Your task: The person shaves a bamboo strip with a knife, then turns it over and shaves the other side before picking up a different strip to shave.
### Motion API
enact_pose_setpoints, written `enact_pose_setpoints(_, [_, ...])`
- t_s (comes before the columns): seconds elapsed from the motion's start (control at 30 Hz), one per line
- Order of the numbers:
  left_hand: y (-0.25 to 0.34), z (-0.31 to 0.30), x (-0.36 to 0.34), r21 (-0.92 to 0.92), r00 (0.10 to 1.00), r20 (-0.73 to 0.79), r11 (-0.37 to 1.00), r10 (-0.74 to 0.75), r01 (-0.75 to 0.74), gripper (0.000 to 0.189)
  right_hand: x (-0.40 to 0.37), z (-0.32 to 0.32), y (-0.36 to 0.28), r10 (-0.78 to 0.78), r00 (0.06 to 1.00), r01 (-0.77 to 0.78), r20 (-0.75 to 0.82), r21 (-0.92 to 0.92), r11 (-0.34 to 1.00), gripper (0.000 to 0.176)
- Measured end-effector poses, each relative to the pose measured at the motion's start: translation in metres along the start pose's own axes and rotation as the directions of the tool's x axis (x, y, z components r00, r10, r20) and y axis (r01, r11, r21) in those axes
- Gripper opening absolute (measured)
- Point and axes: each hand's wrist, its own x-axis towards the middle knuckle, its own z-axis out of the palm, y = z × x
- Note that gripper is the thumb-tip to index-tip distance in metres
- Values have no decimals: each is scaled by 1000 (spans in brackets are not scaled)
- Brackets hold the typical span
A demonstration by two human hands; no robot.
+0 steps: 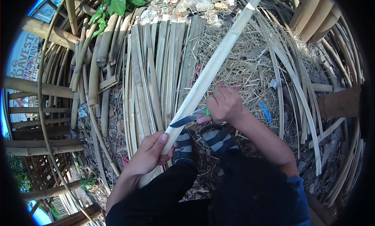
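A long, pale bamboo strip (213,66) runs diagonally from the top right down to the lap. My left hand (150,150) is closed around its lower part, thumb on top. My right hand (224,105) is wrapped round the green handle of a knife (189,117), just right of the strip. The knife's blade lies across the strip a little above my left thumb, its tip pointing left. Most of the handle is hidden inside my right fist.
Many split bamboo strips (156,66) lie side by side beyond my feet. Thin shavings (242,66) cover the ground to their right, with more long strips (291,66) further right. Bamboo poles (103,46) stand at the left. Two sandaled feet (218,138) are below my hands.
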Motion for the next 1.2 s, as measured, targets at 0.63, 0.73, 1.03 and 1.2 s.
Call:
enact_pose_setpoints(0.63, [-3, -5, 3, -119, 993, -115, 993, -9, -5, 41, -8, -9, -63, 154, 482, -826, 862, 506, -247, 60])
enact_pose_setpoints(0.73, [-8, -5, 2, -136, 995, -101, 991, -9, -5, 40, 1, -16, -70, 167, 755, -654, 634, 704, 277, 54])
enact_pose_setpoints(1.03, [-12, -4, 2, -72, 998, -68, 997, -16, 11, 42, 11, -10, -58, 351, 851, -518, 390, 516, 682, 50])
enact_pose_setpoints(1.2, [-8, -1, -1, -32, 995, -90, 999, -34, 31, 43, 7, -3, -51, 274, 929, -349, 249, 345, 871, 52])
